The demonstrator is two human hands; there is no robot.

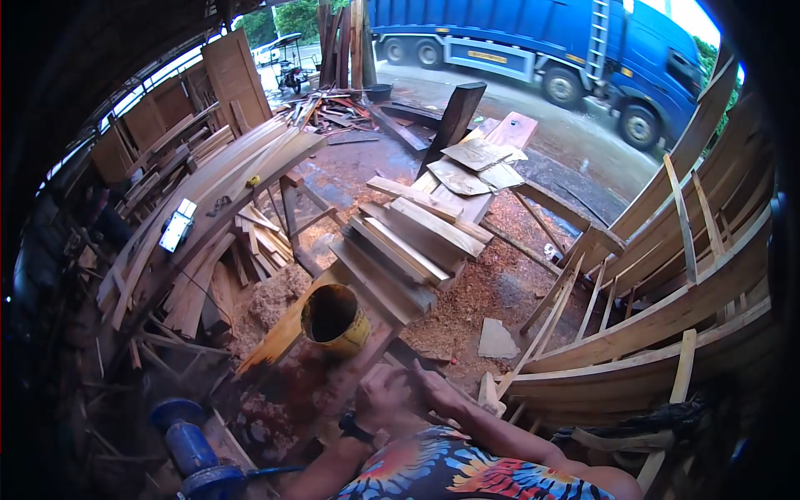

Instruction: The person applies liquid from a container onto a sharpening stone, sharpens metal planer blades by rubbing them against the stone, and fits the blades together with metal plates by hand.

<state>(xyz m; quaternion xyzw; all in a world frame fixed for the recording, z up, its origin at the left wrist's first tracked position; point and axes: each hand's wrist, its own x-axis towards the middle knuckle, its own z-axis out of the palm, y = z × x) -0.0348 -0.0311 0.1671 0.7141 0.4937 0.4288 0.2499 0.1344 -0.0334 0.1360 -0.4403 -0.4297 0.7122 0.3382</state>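
Note:
My left hand (pixel 385 398), with a dark band at its wrist, is close to my body with its fingers curled. What it holds, if anything, is hidden. My right hand (pixel 433 390) is right beside it, its fingers blurred and partly hidden. Just beyond both hands, a yellow-stained bucket (pixel 348 335) with a dark inside stands on a stained wooden bench (pixel 367 357). Behind the bucket lies a stack of cut boards (pixel 408 242). Thin flat pieces of wood (pixel 477 165) rest on a plank farther back.
Long planks (pixel 242 171) fill the left side, with a white device (pixel 177 225) on them. A blue machine (pixel 190 446) stands at lower left. Wooden framing (pixel 642 333) lines the right. Shavings (pixel 475 317) cover the ground. A blue truck (pixel 533 37) is on the road.

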